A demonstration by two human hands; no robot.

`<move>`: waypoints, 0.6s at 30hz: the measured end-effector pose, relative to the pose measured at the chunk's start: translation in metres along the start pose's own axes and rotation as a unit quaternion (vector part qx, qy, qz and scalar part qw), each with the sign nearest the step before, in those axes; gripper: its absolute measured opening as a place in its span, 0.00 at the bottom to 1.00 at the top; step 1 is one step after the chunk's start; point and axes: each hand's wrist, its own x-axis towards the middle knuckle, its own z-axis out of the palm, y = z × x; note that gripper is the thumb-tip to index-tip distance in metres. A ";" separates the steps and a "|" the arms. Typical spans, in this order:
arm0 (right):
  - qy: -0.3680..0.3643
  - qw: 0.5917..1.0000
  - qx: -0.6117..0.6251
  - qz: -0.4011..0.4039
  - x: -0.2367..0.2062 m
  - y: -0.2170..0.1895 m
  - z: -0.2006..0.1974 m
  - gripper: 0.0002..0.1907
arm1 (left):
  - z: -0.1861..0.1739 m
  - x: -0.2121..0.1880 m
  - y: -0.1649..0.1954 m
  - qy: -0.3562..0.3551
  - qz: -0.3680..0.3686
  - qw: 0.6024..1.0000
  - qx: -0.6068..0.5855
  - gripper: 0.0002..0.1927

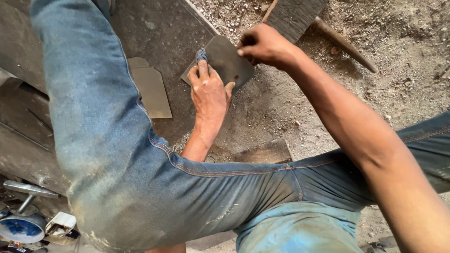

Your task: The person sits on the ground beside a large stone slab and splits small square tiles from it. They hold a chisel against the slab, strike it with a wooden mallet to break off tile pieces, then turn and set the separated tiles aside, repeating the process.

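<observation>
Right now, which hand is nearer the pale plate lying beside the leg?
Left. The left hand presses the dark plate just right of the pale plate; the right hand is farther right.

A dark, dusty slab [159, 33] lies flat on the dirt floor [398, 51], which is strewn with grit and small stones. On the slab, under the fingers [202, 70] of the left hand, rests a grey metal plate [225, 58]. A second tan cut plate [151, 89] lies just beside it, to the side away from the thumb. A wooden board [295, 14] and a stick [344, 44] lie on the dirt beyond the right-hand fingers [248, 47].
</observation>
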 end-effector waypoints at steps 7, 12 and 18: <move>-0.004 0.994 0.097 0.054 -0.031 0.030 0.002 0.08 | 0.003 0.002 -0.001 -0.016 -0.003 1.000 0.006 0.43; 0.001 0.994 0.093 0.058 -0.027 0.031 0.004 0.07 | -0.001 0.001 0.001 -0.001 0.003 1.000 0.007 0.42; 0.005 0.992 0.116 0.052 -0.028 0.032 0.005 0.07 | -0.004 0.000 0.002 -0.010 -0.003 1.000 0.006 0.42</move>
